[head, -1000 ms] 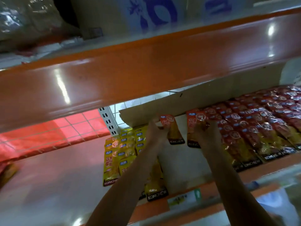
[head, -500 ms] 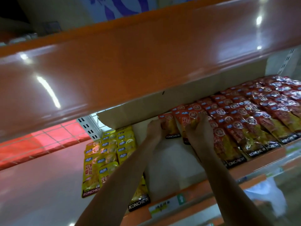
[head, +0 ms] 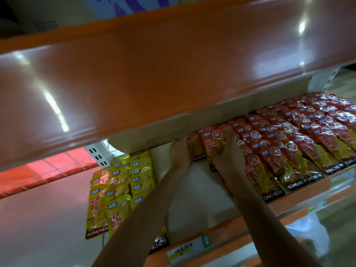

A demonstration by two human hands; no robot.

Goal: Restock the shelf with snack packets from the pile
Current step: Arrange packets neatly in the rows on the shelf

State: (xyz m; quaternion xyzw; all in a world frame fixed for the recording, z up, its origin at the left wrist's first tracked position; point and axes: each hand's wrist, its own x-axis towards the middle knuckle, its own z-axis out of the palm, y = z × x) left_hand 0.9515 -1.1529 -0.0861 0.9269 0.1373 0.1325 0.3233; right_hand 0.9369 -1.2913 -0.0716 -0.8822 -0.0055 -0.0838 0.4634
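Both my arms reach deep into the shelf (head: 300, 201). My left hand (head: 180, 151) holds the left edge of a red snack packet (head: 194, 146) at the back of the bare white strip. My right hand (head: 226, 155) grips another red packet (head: 212, 140) right beside it, fingers curled over its face. Rows of red KONCHEW packets (head: 285, 143) fill the shelf to the right. Yellow KONCHEW packets (head: 123, 182) lie in rows to the left of my left arm.
A glossy orange shelf board (head: 154, 74) hangs low overhead and hides the shelf's back. A brown cardboard wall (head: 212, 116) lines the rear. A price label (head: 181, 251) sits on the orange front rail. A white plastic bag (head: 310, 234) shows below right.
Both hands have pushed their red packets further back and rightward, closing them up against the red rows; the two packets now lie side by side.
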